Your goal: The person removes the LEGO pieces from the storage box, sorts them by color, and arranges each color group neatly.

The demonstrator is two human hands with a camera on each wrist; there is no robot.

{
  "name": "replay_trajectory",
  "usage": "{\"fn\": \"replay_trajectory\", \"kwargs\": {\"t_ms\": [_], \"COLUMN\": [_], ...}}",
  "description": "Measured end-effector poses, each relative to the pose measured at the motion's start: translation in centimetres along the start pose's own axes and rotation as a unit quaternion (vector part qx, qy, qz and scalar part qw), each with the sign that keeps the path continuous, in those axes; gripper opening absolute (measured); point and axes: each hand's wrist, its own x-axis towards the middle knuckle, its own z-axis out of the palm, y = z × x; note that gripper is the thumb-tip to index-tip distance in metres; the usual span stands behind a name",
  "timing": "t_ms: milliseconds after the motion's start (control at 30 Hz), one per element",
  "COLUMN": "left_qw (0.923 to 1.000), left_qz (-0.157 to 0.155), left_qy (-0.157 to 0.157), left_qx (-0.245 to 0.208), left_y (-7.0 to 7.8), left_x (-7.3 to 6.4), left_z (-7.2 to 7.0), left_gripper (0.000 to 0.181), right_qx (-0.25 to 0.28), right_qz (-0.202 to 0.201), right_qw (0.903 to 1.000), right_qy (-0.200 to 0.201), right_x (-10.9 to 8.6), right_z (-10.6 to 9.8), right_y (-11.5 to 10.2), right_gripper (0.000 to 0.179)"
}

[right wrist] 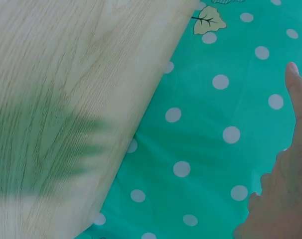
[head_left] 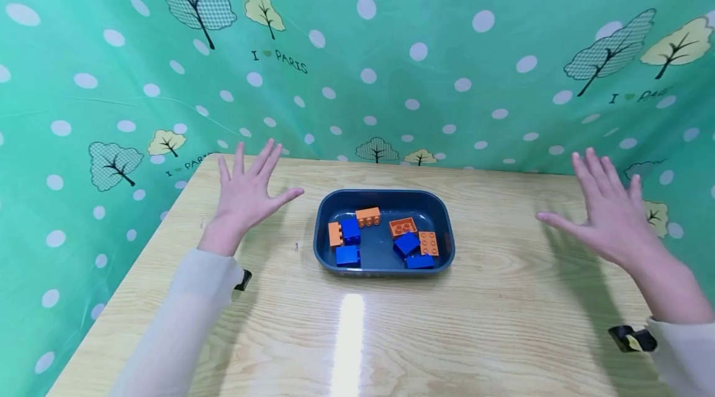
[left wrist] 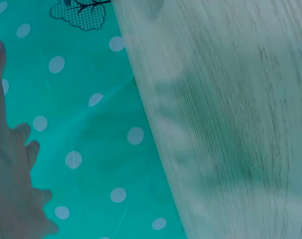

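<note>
Between my two hands, a dark blue tray (head_left: 385, 271) lies on the table and holds several toy building bricks. On its left side sit an orange brick (head_left: 334, 235), a blue brick (head_left: 350, 231) and another blue brick (head_left: 347, 255), with an orange brick (head_left: 367, 217) farther back. A cluster of orange and blue bricks, one an upturned orange brick (head_left: 403, 227), fills the right side. My left hand (head_left: 248, 192) is spread left of the tray, over the table. Far to the right my right hand (head_left: 611, 217) is spread too. Both hold nothing.
The wooden table (head_left: 491, 322) has a bright light streak in front of the tray. A green dotted cloth (head_left: 391, 31) hangs behind it and along both sides, close beyond the fingertips. Each wrist wears a small black device, the left one (head_left: 243, 280) partly hidden by the sleeve.
</note>
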Motion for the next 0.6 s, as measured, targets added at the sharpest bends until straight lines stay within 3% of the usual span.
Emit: {"fn": "replay_trajectory", "kwargs": {"t_ms": [367,600], "left_qw": [0.9987,0.9974], "left_qz": [0.034,0.052], "left_qy": [0.001,-0.002], "left_qx": [-0.039,-0.05], "left_y": [1.2,1.9], "left_x": [-0.5,-0.9], "left_z": [0.3,0.4], "left_gripper": [0.102,0.104], "right_qx": [0.034,0.075], "right_qz": [-0.049,-0.043], "right_qw": [0.9982,0.9962], "right_qy": [0.011,0.006], "right_x": [-0.4,-0.7], "right_z": [-0.2,0.1], "right_y": [-2.0,-3.7], "right_gripper": [0.114,0.116]}}
